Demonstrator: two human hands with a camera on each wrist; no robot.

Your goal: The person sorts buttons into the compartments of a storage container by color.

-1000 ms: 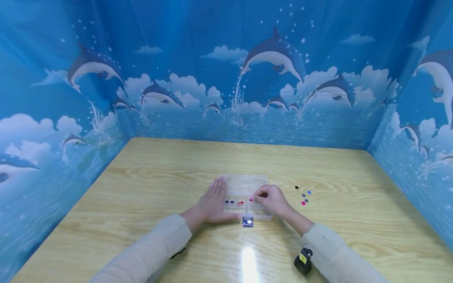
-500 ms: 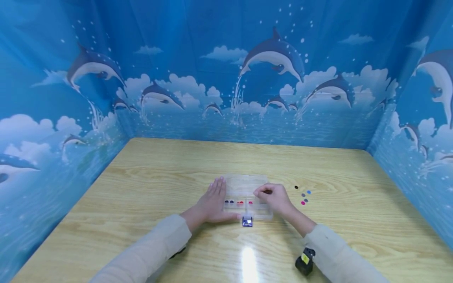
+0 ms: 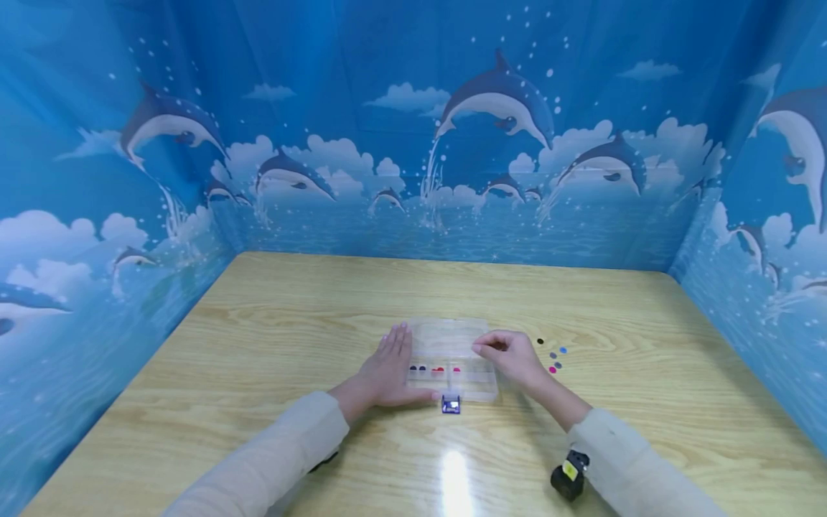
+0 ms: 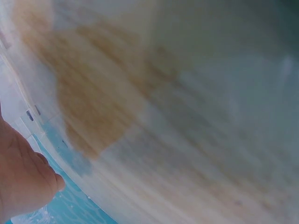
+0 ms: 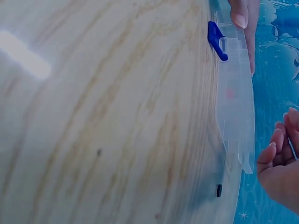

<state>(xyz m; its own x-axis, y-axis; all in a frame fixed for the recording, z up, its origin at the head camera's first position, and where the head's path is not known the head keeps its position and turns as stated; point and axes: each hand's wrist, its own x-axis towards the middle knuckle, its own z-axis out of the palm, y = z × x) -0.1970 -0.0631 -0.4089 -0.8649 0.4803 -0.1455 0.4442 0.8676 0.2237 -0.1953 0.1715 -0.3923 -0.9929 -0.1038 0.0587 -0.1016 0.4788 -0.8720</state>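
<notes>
A clear plastic compartment box lies with its lid folded back on the table. Its front row holds two dark discs, red pieces and one pink disc in separate places. My left hand rests along the box's left side, fingers straight and thumb at the front edge near the blue latch. Over the right part of the lid hovers my right hand, fingers loosely bent with tips close together. In the right wrist view nothing shows between the right hand's fingers.
Right of the box several loose discs lie on the wooden table: a black disc, a blue disc, grey ones and a pink one. A dolphin-print curtain encloses the table's back and sides.
My right hand has let go of the pink disc, which now lies in the box's front row. The hand has drawn back and to the right. My left hand stays put.
</notes>
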